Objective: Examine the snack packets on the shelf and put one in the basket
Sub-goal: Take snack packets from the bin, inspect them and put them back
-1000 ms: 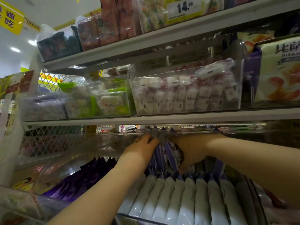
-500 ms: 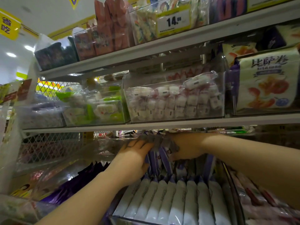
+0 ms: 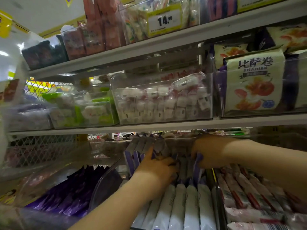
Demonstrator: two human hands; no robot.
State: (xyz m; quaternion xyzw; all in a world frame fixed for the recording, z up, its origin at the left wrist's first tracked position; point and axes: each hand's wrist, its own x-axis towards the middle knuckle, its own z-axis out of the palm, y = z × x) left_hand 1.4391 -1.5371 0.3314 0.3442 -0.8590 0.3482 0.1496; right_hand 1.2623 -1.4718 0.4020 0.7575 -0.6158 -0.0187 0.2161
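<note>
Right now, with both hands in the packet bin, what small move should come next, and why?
Probably lift one packet clear with the right hand. Both it and the left hand are dug in among the upright white-and-purple packets, gripping some, yet none is out of the clear bin and no basket is in view.

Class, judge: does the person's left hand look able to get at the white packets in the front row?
Probably yes. The white packets lie uncovered just below the left hand, with nothing between, though its fingers are curled among the upright packets.
</note>
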